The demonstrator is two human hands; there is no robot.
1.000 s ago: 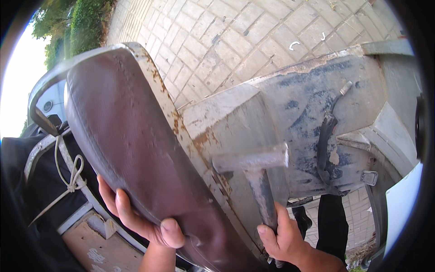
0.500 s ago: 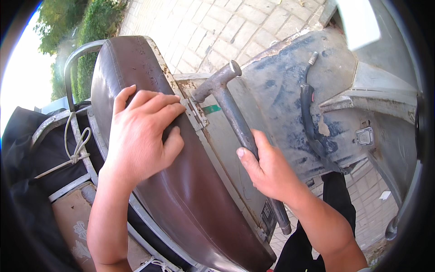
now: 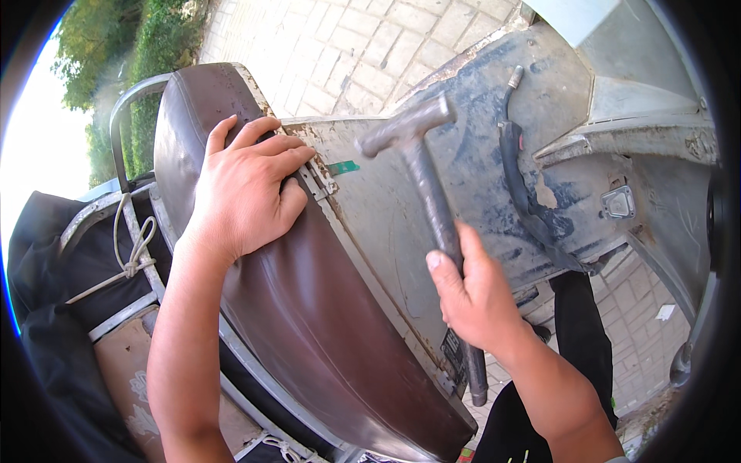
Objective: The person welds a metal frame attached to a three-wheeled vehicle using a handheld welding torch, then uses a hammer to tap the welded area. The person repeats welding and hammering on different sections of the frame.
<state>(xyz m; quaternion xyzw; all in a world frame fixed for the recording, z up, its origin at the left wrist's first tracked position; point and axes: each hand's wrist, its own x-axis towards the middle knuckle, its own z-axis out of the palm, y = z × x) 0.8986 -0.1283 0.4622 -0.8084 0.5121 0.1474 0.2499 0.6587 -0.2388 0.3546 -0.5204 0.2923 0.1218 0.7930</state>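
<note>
A brown padded seat (image 3: 324,324) with a rusty metal edge runs diagonally across the left half. My left hand (image 3: 245,193) lies over its upper part, fingers curled onto the edge beside a metal hinge (image 3: 318,181). My right hand (image 3: 472,289) is closed round the shaft of a metal hammer (image 3: 405,127), whose blurred head hangs right of my left fingers, over the grey metal body (image 3: 363,224). A green strip (image 3: 342,167) shows beside the hinge.
A metal floor plate (image 3: 540,54) with a black cable (image 3: 513,170) lies at right. A bar frame (image 3: 93,216) with knotted rope (image 3: 131,266), dark fabric (image 3: 46,339) and a board (image 3: 116,363) is at left. Paving (image 3: 363,38) and shrubs (image 3: 154,100) lie beyond; my legs show below.
My left hand moved from the seat's near side onto its top edge. My right hand raised the hammer, whose head has since moved rightward from the hinge, away from my left fingers.
</note>
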